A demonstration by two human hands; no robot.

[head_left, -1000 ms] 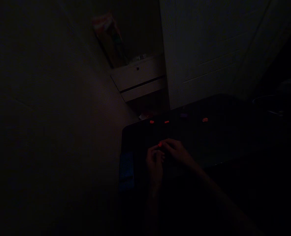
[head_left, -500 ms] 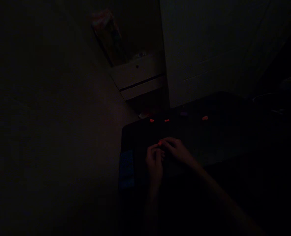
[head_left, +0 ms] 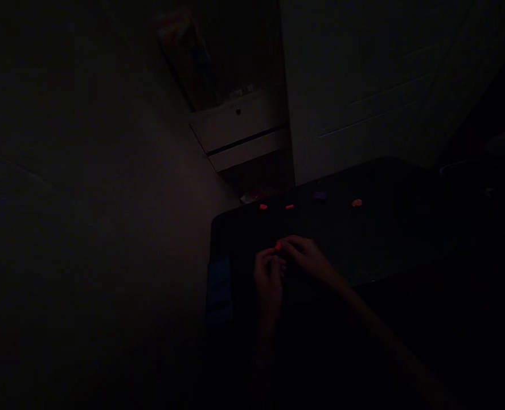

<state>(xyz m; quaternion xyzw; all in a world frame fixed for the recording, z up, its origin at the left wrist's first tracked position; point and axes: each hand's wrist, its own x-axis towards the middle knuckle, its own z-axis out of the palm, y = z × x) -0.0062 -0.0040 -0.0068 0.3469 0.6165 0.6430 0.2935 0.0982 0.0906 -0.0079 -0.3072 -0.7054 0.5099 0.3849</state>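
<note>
One dark worktop (head_left: 239, 239) lies beneath. Over it, the right hand (head_left: 310, 257) pinches a small red piece (head_left: 278, 246) beside the left hand (head_left: 269, 280), whose grip is too dark to tell. Fingertip work seems underway, next calling for light, steady pressure.

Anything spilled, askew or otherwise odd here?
Only the dimness: the scene is too dark to judge fine damage. No spill shows on the dark table; the left hand and right hand meet at a small red piece.
</note>
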